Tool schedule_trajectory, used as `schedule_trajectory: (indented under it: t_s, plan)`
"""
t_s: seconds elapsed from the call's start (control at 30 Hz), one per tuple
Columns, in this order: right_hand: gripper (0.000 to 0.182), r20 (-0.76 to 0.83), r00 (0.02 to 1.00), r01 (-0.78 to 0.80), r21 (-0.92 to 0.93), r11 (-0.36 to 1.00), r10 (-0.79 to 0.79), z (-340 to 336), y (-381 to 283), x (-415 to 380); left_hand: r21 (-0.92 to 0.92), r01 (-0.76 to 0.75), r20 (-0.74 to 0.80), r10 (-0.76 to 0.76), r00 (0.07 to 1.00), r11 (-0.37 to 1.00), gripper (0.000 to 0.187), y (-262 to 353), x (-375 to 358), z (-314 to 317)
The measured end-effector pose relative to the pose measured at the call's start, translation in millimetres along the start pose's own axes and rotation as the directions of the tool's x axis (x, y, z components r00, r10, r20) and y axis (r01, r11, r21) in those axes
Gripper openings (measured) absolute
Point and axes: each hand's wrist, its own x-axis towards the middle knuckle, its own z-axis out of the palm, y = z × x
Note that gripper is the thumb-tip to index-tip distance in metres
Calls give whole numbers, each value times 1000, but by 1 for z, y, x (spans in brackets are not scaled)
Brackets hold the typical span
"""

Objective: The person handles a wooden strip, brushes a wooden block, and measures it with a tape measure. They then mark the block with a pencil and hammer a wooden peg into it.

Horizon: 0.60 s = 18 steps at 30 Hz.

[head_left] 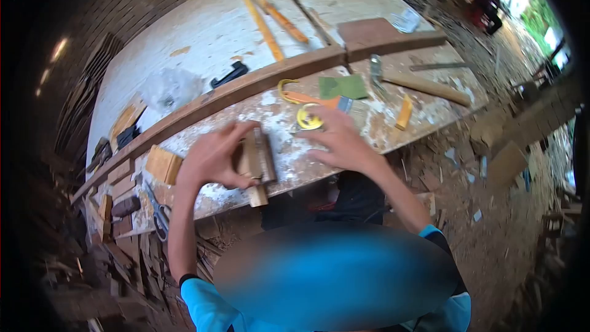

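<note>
Near the front edge of the workbench (289, 169), my left hand (212, 154) grips a short wooden block (251, 157), thumb at its near end and fingers at its far end. A darker wooden strip (266, 157) lies along the block's right side. My right hand (341, 138) has its fingers and thumb around a yellow tape measure (309, 117), slightly blurred. Just beyond are an orange-handled paintbrush (313, 99) and a green sheet (343, 87). A hammer (424, 88) lies farther right.
A long wooden beam (209, 101) crosses the bench. Beyond it lie a clear plastic bag (169, 89), a black tool (230, 75) and yellow wooden strips (263, 24). Scissors (158, 212) and wood blocks (163, 165) sit at left. Scraps cover the floor; a person (488, 5) sits far off.
</note>
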Motion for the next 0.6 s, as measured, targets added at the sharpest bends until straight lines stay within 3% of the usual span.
schedule_trajectory:
  t_s: [0.07,0.1,0.13,0.17,0.2,0.23,0.3,0.37,0.4,0.43,0.47,0.57,0.6]
  plan:
    - [34,-61,983,-173,19,985,174,-43,7,-4,-64,-66,39,68,997,996,99,-6,10,9]
    - [33,-180,970,-176,-67,982,162,-62,21,-6,-12,-99,25,99,995,995,98,-2,14,9]
    - [35,-160,935,-341,-162,926,317,-86,38,-13,-32,-37,127,41,991,999,98,8,19,3]
    - [36,-233,939,-307,-238,922,253,-107,62,-17,-39,-85,92,88,992,996,99,11,24,6]
    - [39,-204,927,-364,-275,890,316,-122,92,-25,-36,-116,54,118,992,993,94,13,27,10]
    - [42,-183,907,-419,-319,850,378,-137,117,-33,-30,-154,14,155,988,988,89,14,30,13]
    - [45,-42,899,-431,-257,865,436,-146,169,-57,-89,-326,-356,275,893,941,72,-5,40,27]
    - [50,45,900,-415,-211,885,433,-144,184,-54,-473,-386,-529,96,843,792,55,-12,40,25]
    - [50,45,893,-428,-216,878,447,-141,184,-48,-781,-326,-437,-93,895,534,46,-9,31,18]
    - [51,49,883,-447,-214,868,467,-135,183,-43,-957,-233,-270,-229,935,175,39,-6,24,15]
    - [51,55,877,-450,-257,855,478,-131,181,-37,-940,-332,-305,-244,920,-76,28,-2,26,17]
    - [51,48,868,-449,-345,824,493,-124,176,-22,-977,-211,-194,-499,844,22,28,16,31,12]
    - [50,28,877,-441,-349,827,480,-121,178,-20,-977,-212,-198,-482,853,25,32,14,31,18]
